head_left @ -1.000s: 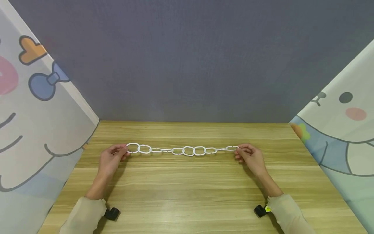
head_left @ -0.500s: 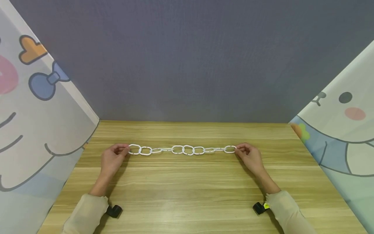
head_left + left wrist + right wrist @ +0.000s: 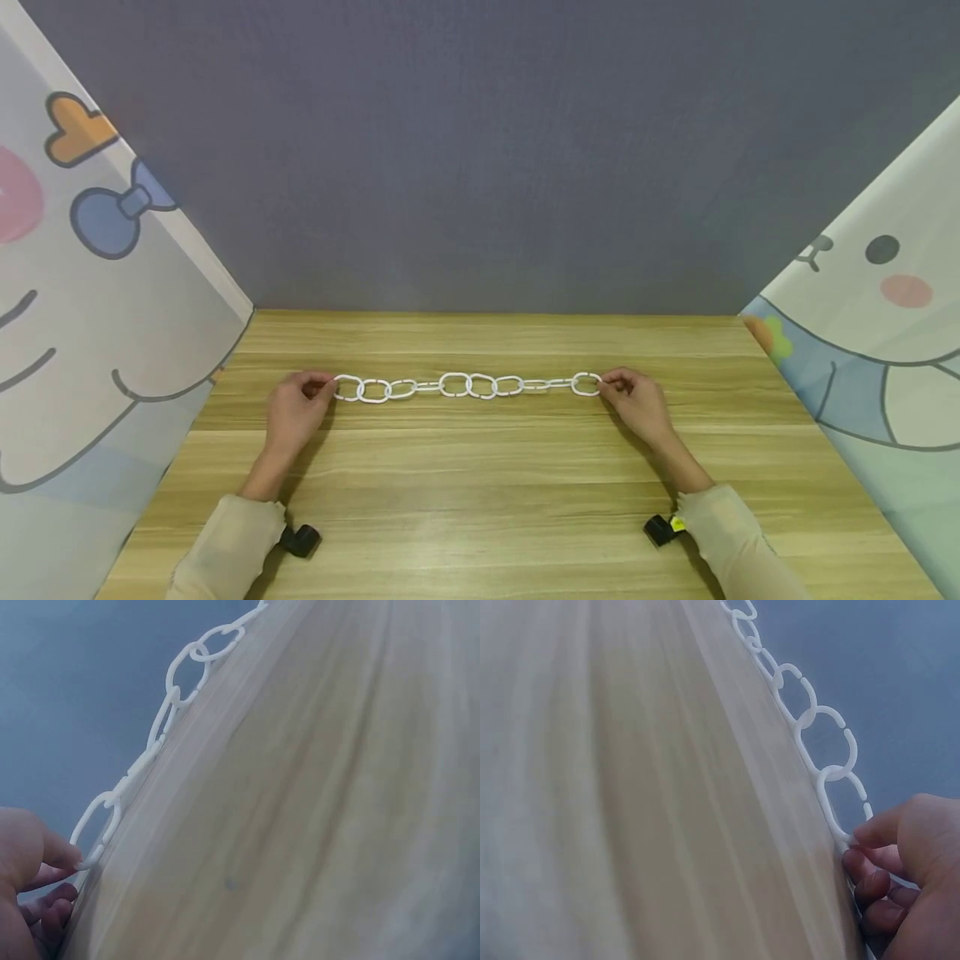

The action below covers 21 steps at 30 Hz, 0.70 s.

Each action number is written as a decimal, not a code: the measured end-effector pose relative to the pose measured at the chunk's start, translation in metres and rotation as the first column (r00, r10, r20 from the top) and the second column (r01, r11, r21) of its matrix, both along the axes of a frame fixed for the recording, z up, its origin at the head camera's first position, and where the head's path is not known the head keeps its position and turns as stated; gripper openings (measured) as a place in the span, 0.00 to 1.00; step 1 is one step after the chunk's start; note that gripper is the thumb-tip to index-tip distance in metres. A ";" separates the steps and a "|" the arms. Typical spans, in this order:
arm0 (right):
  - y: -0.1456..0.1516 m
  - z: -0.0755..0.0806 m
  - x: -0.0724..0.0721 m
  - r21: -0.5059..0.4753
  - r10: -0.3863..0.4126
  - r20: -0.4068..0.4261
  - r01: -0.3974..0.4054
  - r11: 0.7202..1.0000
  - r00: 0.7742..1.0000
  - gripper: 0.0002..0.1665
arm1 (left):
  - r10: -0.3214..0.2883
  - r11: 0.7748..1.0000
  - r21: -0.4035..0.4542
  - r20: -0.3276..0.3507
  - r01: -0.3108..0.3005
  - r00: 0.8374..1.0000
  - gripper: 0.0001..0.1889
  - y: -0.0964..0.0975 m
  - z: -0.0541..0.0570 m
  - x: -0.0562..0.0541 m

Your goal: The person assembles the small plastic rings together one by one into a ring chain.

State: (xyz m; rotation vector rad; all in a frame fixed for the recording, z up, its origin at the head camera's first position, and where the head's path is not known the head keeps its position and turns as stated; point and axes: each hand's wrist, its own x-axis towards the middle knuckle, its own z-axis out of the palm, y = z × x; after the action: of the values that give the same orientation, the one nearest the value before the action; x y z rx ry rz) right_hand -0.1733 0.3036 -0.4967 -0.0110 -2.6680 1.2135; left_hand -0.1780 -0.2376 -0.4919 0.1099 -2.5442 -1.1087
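A white plastic chain [image 3: 455,384] of several oval links runs left to right, roughly straight, across the far half of the wooden table. My left hand [image 3: 296,408] pinches its left end link between thumb and fingers. At the other end my right hand [image 3: 639,406] pinches the last link the same way. Some links lie flat to the head view and others stand edge-on. In the left wrist view the left thumb tip presses on the end link [image 3: 94,825]. The right wrist view shows small gaps in several links, and the end link [image 3: 840,802] between the right fingertips.
The wooden table [image 3: 480,500] ends at a grey wall [image 3: 480,167] behind the chain. Panels with cartoon prints, a left panel [image 3: 150,333] and a right panel [image 3: 900,350], flank it. Small black devices sit at both wrists, the left device [image 3: 302,542] and right device [image 3: 660,530].
Both hands have shifted slightly inward, bringing the chain's ends a little closer together. Several links have turned, and the right end link now looks rounder from above. Both hands keep their hold.
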 end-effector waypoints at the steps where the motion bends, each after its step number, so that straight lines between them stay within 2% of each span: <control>1: -0.001 0.000 0.000 0.007 -0.002 0.004 0.002 1.000 1.000 0.07 | -0.006 1.000 -0.013 -0.005 0.006 1.000 0.05 0.000 -0.001 0.000; 6: -0.004 0.003 0.000 0.070 -0.011 0.032 0.009 0.998 0.999 0.08 | -0.034 0.999 -0.041 -0.014 0.034 0.999 0.05 0.001 -0.002 -0.001; 12: -0.008 0.004 0.001 0.147 -0.034 0.033 0.029 0.989 0.999 0.09 | -0.052 0.998 -0.033 -0.008 0.052 0.999 0.06 0.004 -0.002 -0.001; 21: -0.007 0.003 0.001 0.155 -0.053 0.017 0.049 0.987 0.998 0.07 | -0.069 0.997 -0.030 -0.002 0.069 0.998 0.06 0.004 0.000 0.001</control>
State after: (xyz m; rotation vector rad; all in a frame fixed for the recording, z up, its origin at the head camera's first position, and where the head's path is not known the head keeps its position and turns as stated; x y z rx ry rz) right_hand -0.1719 0.2964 -0.4935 -0.0679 -2.7544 0.9934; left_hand -0.1773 -0.2338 -0.4919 0.0129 -2.5786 -1.0945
